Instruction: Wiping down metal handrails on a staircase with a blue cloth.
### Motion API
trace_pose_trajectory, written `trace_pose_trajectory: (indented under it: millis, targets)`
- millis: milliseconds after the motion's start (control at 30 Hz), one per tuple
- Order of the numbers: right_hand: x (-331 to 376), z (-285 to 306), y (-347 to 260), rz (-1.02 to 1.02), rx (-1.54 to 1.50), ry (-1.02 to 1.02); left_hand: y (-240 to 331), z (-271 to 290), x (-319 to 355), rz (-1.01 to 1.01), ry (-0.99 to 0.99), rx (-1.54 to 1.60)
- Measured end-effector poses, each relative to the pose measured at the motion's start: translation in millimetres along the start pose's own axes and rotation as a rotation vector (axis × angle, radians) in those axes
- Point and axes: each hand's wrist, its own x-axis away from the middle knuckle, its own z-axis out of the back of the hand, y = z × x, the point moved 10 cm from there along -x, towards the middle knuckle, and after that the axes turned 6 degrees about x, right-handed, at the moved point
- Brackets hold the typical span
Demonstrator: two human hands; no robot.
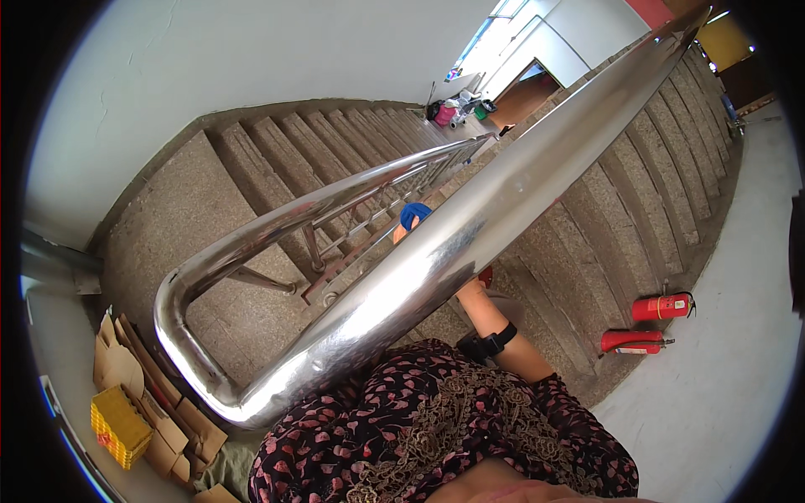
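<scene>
Right hand (401,233), mostly hidden behind rail (470,226), grips blue cloth (414,214) against its far side; left hand unseen. Rail gleams throughout; remaining wiping indeterminable. Two extinguishers (646,325) on floor.

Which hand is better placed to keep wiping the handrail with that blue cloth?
The right hand. Its forearm reaches under the steel handrail and its fingers show beyond it at the blue cloth. The left hand is not in view.

Bright daylight from the far window (478,42) glares off the steel handrail (470,235); fisheye bends and darkens the edges.
</scene>
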Motion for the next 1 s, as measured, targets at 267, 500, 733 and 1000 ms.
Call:
trace_pose_trajectory:
  millis: [267, 500, 733, 1000]
  targets:
    - [6.8, -14.9, -9.2, 0.124, 0.18, -0.126, -14.3, 19.4, 4.3, -0.008, 0.041, -0.094]
    - [17.2, -27.0, 12.7, 0.084, 0.257, -0.123, -27.7, 26.2, 4.9, -0.017, 0.056, -0.16]
    - [18.4, -48.0, 23.7, -0.026, 0.037, -0.258, -44.1, 40.9, 11.1, -0.026, 0.087, -0.237]
    - [15.7, -56.3, 24.8, 0.024, 0.216, -0.308, -66.1, 51.5, 18.7, -0.034, 0.11, -0.314]
